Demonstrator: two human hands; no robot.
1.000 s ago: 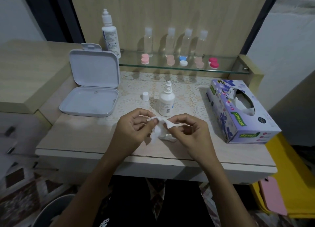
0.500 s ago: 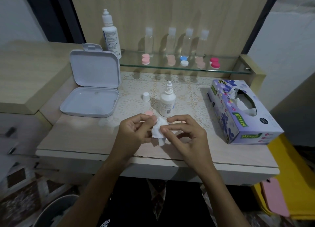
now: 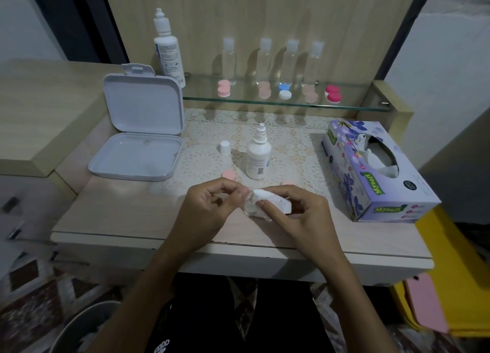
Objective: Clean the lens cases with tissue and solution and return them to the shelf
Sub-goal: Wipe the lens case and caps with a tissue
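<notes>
— Grip check: what do the hands hold?
— Left hand pinches a clear lens case; right hand pinches tissue against it, above the bench, before the solution bottle.

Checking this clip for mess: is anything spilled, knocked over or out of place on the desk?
No spill or damage shows. The small solution bottle stands upright but uncapped, its white cap loose beside it. Two pink caps lie off the lens case. Both fit cleaning in progress: the hands hold tissue against it.
</notes>
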